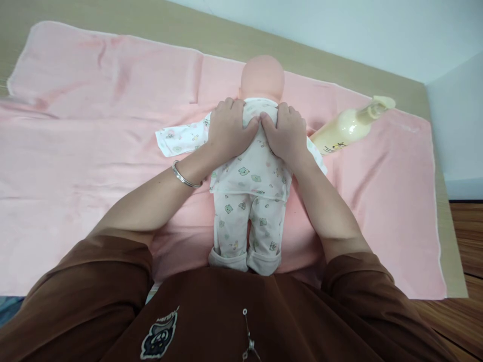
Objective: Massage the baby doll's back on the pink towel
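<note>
A baby doll (249, 201) in a white printed suit lies face down on a pink blanket (83, 151), its bald head (262, 78) pointing away from me. My left hand (231, 129) rests flat on the doll's upper back on the left side, fingers stretched toward the shoulder. My right hand (287, 133) lies flat on the right side of the back. The two thumbs meet near the spine. A silver bracelet (184, 177) sits on my left wrist.
A cream pump bottle (349, 128) lies on its side on the blanket just right of the doll. The blanket covers a wooden table (451, 251) whose right edge drops to a wood floor. A pale wall stands behind.
</note>
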`<state>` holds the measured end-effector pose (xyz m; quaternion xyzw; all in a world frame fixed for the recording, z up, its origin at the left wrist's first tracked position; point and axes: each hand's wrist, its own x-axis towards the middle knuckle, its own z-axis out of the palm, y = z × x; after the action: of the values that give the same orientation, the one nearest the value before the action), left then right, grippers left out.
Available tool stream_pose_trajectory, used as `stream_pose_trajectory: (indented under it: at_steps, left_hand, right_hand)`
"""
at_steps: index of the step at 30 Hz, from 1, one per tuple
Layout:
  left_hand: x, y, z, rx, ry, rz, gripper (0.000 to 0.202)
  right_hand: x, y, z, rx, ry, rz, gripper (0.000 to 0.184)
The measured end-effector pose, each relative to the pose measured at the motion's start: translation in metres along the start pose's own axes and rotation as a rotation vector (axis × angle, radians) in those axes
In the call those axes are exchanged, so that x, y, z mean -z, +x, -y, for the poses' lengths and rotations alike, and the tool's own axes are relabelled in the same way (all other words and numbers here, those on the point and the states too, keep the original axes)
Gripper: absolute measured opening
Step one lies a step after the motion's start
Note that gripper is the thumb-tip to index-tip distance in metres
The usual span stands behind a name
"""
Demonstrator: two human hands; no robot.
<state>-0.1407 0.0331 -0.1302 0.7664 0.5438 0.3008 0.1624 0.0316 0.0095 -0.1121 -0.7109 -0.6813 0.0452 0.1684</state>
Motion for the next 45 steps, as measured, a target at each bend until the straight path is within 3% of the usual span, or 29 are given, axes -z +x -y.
stream_pose_trajectory:
  at_steps: [8, 12, 15, 20, 25, 30, 34, 38, 41, 45]
  left_hand:
    - [0.006, 0.001, -0.009, 0.072, 0.0, 0.079, 0.059]
    - [0.01, -0.001, -0.016, 0.104, 0.078, 0.11, 0.06]
    - [0.02, -0.011, -0.032, 0.093, 0.137, 0.13, 0.049]
    - [0.036, -0.024, -0.055, 0.028, 0.245, 0.212, 0.048]
    - [0.03, -0.005, -0.034, 0.04, 0.063, 0.196, 0.032]
    - [0.024, 0.007, -0.017, 0.117, 0.057, 0.216, 0.041]
    - [0.029, -0.009, -0.028, 0.036, 0.049, 0.22, 0.052]
    - [0.043, -0.028, -0.052, -0.068, 0.151, 0.266, 0.048]
    - [0.049, -0.031, -0.064, -0.016, 0.247, 0.318, 0.044]
    - [0.046, -0.018, -0.057, -0.023, 0.163, 0.251, 0.029]
  right_hand:
    - [-0.01, 0.004, -0.013, 0.077, 0.039, -0.05, 0.074]
    - [0.001, -0.001, 0.0, -0.007, -0.018, -0.018, 0.063]
    - [0.008, -0.002, 0.007, -0.053, -0.078, 0.009, 0.057]
    - [0.013, -0.002, -0.005, 0.138, -0.03, 0.02, 0.074]
    - [0.031, -0.03, 0.013, 0.187, -0.047, 0.087, 0.066]
    - [0.044, -0.049, 0.039, 0.226, -0.017, 0.156, 0.051]
    - [0.043, -0.026, 0.031, 0.132, -0.001, 0.179, 0.042]
    - [0.035, -0.005, 0.014, 0.032, 0.072, 0.168, 0.045]
    - [0.028, -0.007, 0.012, 0.07, 0.062, 0.127, 0.05]
    - [0.024, -0.027, 0.024, 0.157, 0.021, 0.087, 0.054]
